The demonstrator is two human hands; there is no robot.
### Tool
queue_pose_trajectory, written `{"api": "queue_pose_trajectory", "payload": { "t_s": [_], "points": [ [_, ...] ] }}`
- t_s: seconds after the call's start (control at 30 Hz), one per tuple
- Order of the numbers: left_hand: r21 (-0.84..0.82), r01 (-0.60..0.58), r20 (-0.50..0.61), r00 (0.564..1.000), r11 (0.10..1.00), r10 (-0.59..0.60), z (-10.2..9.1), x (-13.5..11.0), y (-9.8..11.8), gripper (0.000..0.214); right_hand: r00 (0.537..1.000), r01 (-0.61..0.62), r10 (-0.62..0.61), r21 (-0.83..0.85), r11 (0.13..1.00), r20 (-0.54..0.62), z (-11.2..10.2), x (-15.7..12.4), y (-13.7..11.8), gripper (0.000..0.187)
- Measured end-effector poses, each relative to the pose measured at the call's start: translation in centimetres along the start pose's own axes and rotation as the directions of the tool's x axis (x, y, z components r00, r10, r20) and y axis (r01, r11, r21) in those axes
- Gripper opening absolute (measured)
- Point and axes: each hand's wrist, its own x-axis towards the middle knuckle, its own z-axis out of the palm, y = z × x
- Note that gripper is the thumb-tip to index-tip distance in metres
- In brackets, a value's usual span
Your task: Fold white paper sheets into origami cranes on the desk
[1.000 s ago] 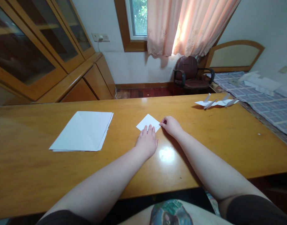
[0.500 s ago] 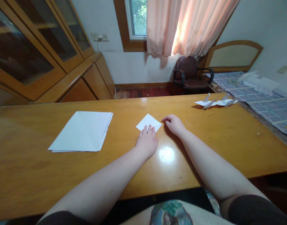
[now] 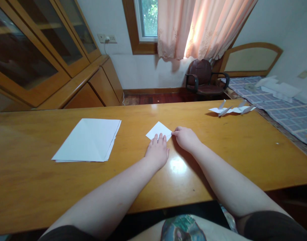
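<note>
Right hand [image 3: 186, 139] has moved back to the square of white paper [image 3: 159, 131], fingertips at its right corner, pinch unconfirmed. Left hand [image 3: 157, 150] lies flat and unclamped, fingers on the lower edge. Paper sits at frame centre on the table [image 3: 30, 160], folded sheets [image 3: 87, 140] near its left.

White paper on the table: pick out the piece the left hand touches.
The small square under the left hand; the larger sheet stack and the folded paper figure lie untouched.
</note>
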Motion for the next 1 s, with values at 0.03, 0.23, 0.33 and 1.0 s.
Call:
{"api": "queue_pose_trajectory", "payload": {
  "t_s": [0.03,0.23,0.33,1.0],
  "points": [
    [-0.003,0.0,0.0,1.0,1.0,0.0,0.0,0.0,0.0,0.062,1.0,0.003,-0.003,-0.005,1.0,0.009,-0.2,-0.1,-0.3,0.036],
    [-0.023,-0.006,-0.001,1.0,1.0,0.006,-0.2,-0.1,0.0,0.062,0.995,-0.005,0.005,0.002,1.0,0.096,-0.8,-0.7,-2.0,0.036],
    [-0.023,0.0,0.009,1.0,1.0,0.0,-0.2,0.0,0.0,0.061,0.99,-0.089,0.088,0.001,0.996,0.112,-0.9,-0.7,-2.1,0.037],
    [-0.016,-0.005,-0.025,1.0,1.0,0.005,0.3,0.1,0.0,0.061,0.97,-0.235,0.235,-0.01,0.972,0.053,-0.8,-0.3,-0.5,0.037]
  ]
}}
